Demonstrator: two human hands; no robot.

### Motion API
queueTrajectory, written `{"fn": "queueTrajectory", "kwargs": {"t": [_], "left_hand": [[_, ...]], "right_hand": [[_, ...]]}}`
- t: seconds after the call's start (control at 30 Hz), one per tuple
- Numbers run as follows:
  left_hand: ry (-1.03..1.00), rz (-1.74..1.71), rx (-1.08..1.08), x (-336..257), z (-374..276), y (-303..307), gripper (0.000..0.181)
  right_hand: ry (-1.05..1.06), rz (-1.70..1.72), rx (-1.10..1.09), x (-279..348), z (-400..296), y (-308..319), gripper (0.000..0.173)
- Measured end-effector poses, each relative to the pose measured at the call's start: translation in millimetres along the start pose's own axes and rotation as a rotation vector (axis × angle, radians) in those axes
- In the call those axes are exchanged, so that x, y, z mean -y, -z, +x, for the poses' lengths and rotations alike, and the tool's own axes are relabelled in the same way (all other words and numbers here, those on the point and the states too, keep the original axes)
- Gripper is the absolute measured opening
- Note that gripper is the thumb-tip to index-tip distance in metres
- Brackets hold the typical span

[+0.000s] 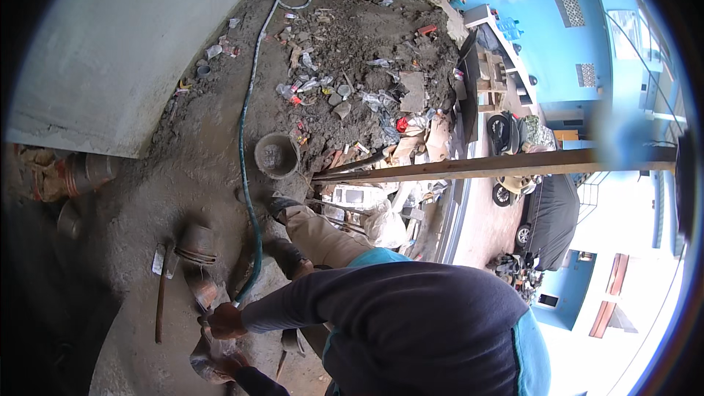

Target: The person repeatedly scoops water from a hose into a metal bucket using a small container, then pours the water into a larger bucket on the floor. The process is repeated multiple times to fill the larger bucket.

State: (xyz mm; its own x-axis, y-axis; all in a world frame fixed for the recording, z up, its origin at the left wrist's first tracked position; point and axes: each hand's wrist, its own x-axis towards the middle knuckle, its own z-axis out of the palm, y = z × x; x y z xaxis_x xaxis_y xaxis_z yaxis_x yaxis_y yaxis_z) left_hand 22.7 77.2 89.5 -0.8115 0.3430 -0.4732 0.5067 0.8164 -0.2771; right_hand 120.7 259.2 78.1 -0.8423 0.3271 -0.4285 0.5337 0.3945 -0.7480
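Observation:
My right hand (224,321), at the end of a long dark sleeve, looks curled over the upper side of a dark, wet, rounded vessel (202,362). Just below in the picture, my left hand (230,364) grips the vessel's side. What lies between the hands is blurred, and my right fingers are partly hidden. A teal hose (248,198) ends beside my right wrist. Near my hands lie a brownish container (202,289) and a tilted bucket (197,243). A tool with a wooden handle (160,308) rests on the wet cement floor (140,335).
Another round bucket (276,155) stands beside the hose. A rubble heap (352,27) with litter spreads beyond it. A wooden post (495,168) crosses the right half. A concrete wall (121,44) borders the left. Motorbikes (500,135) and a covered car (550,220) stand farther off.

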Motion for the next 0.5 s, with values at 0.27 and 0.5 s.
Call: {"fn": "queueTrajectory", "kwargs": {"t": [0.27, 0.5], "left_hand": [[-0.317, 0.190, 0.030, 16, 32, 13, 0.035], [-0.500, 0.291, 0.064, 13, 30, 10, 0.037]], "right_hand": [[0.109, -0.245, 0.074, 18, 8, 28, 0.015], [0.081, -0.244, 0.158, 7, 6, 49, 0.017]]}}
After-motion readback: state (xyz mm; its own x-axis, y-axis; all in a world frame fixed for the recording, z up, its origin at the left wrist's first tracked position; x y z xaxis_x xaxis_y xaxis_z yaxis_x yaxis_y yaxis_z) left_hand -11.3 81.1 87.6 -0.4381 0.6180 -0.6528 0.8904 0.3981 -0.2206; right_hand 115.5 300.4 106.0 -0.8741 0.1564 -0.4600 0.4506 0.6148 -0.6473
